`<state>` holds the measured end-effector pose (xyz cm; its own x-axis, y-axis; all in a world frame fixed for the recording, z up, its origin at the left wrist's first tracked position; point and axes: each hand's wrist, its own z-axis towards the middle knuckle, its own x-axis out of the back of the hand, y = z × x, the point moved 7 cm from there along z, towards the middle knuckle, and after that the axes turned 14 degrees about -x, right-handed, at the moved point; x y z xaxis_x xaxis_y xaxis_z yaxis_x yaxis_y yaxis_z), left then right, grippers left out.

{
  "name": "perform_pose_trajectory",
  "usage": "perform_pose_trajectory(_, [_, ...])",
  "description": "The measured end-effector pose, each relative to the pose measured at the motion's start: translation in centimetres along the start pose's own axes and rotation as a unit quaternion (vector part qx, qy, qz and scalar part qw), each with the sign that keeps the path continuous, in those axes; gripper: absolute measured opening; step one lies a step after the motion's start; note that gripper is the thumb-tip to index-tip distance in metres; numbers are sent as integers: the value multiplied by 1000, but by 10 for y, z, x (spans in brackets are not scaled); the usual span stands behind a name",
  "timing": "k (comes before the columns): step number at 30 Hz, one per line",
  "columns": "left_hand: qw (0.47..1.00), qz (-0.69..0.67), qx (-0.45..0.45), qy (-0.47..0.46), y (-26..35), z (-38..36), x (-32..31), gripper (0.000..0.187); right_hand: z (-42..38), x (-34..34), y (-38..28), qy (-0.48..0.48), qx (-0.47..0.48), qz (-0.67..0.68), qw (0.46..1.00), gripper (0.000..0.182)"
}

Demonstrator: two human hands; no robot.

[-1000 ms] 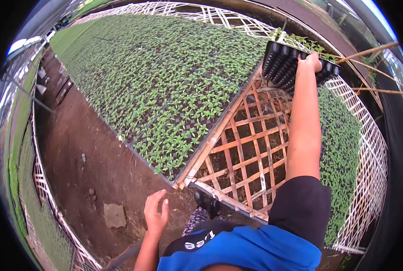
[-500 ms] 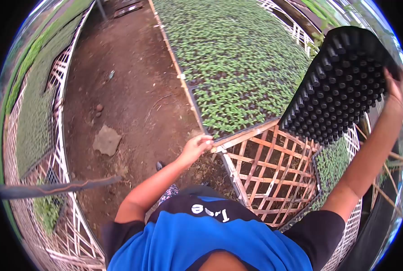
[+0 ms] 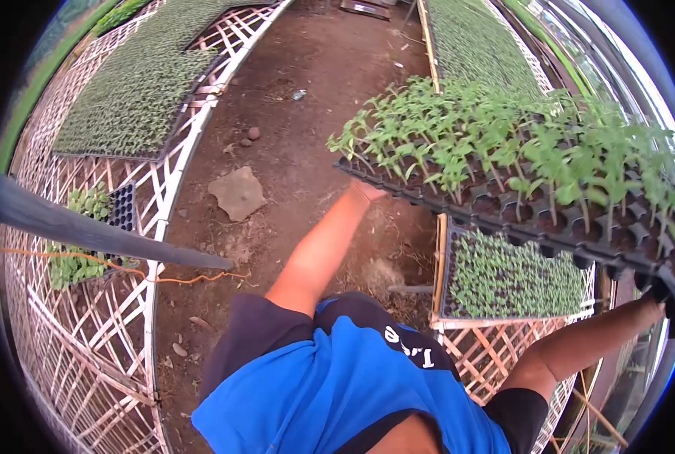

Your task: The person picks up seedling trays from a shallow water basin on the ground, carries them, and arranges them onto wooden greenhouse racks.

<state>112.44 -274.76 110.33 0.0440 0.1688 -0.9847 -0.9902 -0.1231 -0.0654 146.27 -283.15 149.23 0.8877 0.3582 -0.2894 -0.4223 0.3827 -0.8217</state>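
A black seedling tray [image 3: 479, 215] full of tall green seedlings [image 3: 488, 140] is held up above the bench, soil cells facing upward. My left hand [image 3: 369, 189] grips its left end from below, with the fingers mostly hidden under the rim. At the far right end, my right hand [image 3: 657, 301] holds the tray from underneath; its fingers are largely covered by the black plastic, which bends down there. Below the raised tray, another tray of shorter seedlings [image 3: 511, 284] lies on the lattice bench [image 3: 488, 352].
A dirt path [image 3: 299, 144] runs ahead, with a flat stone [image 3: 237, 194] on it. On the left, a slatted bench [image 3: 175, 170] carries seedling trays [image 3: 133, 98]. A dark pole [image 3: 118, 233] with an orange cord [image 3: 193, 280] juts in from that side.
The tray has turned from tilted, underside showing, to nearly level with seedlings upward. My left hand has left the bench corner and taken the tray's left end. The view has shifted.
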Motion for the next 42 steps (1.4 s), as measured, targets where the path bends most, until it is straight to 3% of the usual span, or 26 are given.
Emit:
perform_pose_trajectory(3, [985, 128, -96, 58, 121, 25, -8, 50, 29, -12, 68, -12, -2, -2, 1000, 33])
perform_pose_trajectory(6, [967, 248, -19, 62, 204, 24, 21, 50, 60, -18, 140, -22, 9, -17, 1000, 35])
perform_pose_trajectory(9, [942, 316, 5, 117, 229, 11, 21, 48, 92, -22, 218, -41, 23, -42, 998, 36])
perform_pose_trajectory(10, [929, 341, -10, 143, 234, 9, 17, 45, 106, -20, 246, -15, -12, -44, 999, 37])
perform_pose_trajectory(11, [874, 457, -42, 157, 251, 15, 40, 39, 117, -17, 278, 23, -74, -44, 996, 37])
perform_pose_trajectory(12, [805, 565, -72, 166, 270, 20, 62, 33, 128, -20, 312, 93, -198, -35, 975, 34])
perform_pose_trajectory(13, [791, 577, -67, 193, 275, 24, 74, 28, 134, -24, 345, 161, -316, -9, 935, 30])
perform_pose_trajectory(14, [775, 589, -63, 219, 281, 30, 86, 24, 143, -46, 367, 160, -359, -1, 919, 26])
perform_pose_trajectory(15, [757, 612, -72, 217, 290, 41, 98, 22, 164, 20, 441, 111, -434, 37, 893, 35])
perform_pose_trajectory(16, [737, 636, -83, 214, 297, 53, 111, 20, 170, 9, 466, 103, -471, 76, 873, 26])
perform_pose_trajectory(17, [716, 655, -92, 221, 305, 69, 116, 20, 182, -2, 489, 58, -494, 104, 861, 25])
perform_pose_trajectory(18, [696, 673, -102, 229, 313, 87, 118, 20, 194, 11, 525, 72, -506, 119, 851, 25])
perform_pose_trajectory(21, [673, 696, -149, 203, 330, 148, 118, 18, 255, 44, 616, 32, -503, 115, 856, 21])
perform_pose_trajectory(28, [642, 682, -264, 231, 365, 307, 91, 16, 443, 25, 740, -23, -502, 106, 858, 17])
perform_pose_trajectory(33, [605, 704, -317, 195, 416, 447, 129, 16, 567, 12, 834, -26, -475, 117, 872, 9])
perform_pose_trajectory(38, [630, 711, -281, 133, 461, 646, 164, 16, 693, 14, 894, 16, -443, 92, 892, 13])
perform_pose_trajectory(42, [675, 688, -249, 91, 468, 812, 174, 15, 790, 54, 920, 97, -393, 22, 914, 20])
